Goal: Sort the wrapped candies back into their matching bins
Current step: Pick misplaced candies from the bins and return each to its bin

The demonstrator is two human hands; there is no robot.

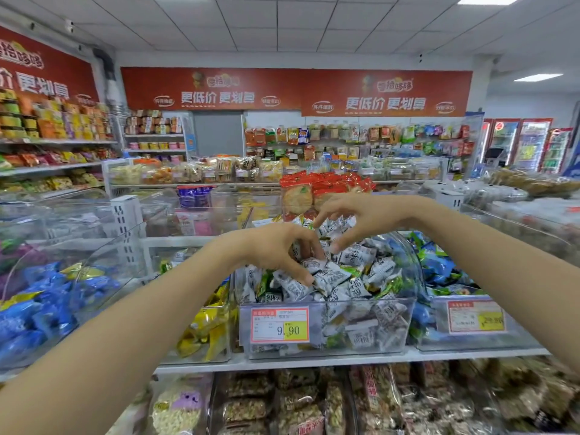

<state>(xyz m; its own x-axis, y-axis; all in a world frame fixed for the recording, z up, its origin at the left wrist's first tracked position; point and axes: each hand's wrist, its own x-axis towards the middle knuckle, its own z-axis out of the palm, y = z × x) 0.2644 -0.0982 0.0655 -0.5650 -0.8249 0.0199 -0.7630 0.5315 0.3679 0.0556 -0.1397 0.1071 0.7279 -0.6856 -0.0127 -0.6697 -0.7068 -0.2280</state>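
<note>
Both my hands are at one clear bin [405, 328] on the shop shelf [314, 361]. My left hand [276, 251] grips white candies [329, 277] in its heap, and my right hand [364, 215] hovers above, loosely curled, empty.

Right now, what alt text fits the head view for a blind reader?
The left hand digs into a clear bin of white wrapped candies mixed with green ones; right hand hovers above. Neighbouring bins hold yellow candies and blue candies.

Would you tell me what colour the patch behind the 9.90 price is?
Yellow patch, on a red-bordered white price label; head view shows it.
</note>
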